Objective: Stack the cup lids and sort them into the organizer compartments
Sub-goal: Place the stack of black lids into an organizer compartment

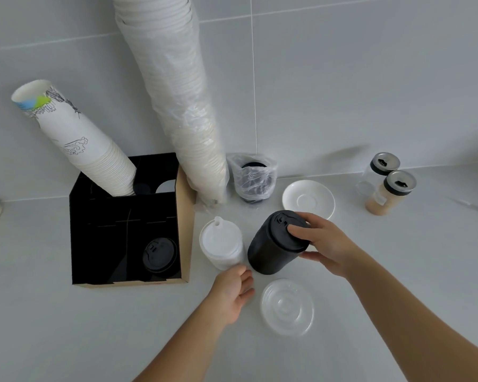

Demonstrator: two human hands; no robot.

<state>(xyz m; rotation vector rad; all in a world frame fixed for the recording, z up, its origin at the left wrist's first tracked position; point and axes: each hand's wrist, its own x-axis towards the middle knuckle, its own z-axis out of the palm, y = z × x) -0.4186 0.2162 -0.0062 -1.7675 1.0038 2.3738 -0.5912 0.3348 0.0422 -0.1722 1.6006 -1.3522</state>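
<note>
A tall stack of black cup lids stands on the counter, and my right hand grips it around the top. Just left of it is a stack of white lids. My left hand rests open on the counter, fingertips at the base of the white stack. A clear flat lid lies in front. The black organizer box sits at the left, with black lids in its near right compartment and a leaning stack of paper cups in a far compartment.
A long plastic-wrapped sleeve of white cups leans against the tiled wall behind the organizer. A bagged stack of black lids, a white saucer and two glass shakers stand at the back right.
</note>
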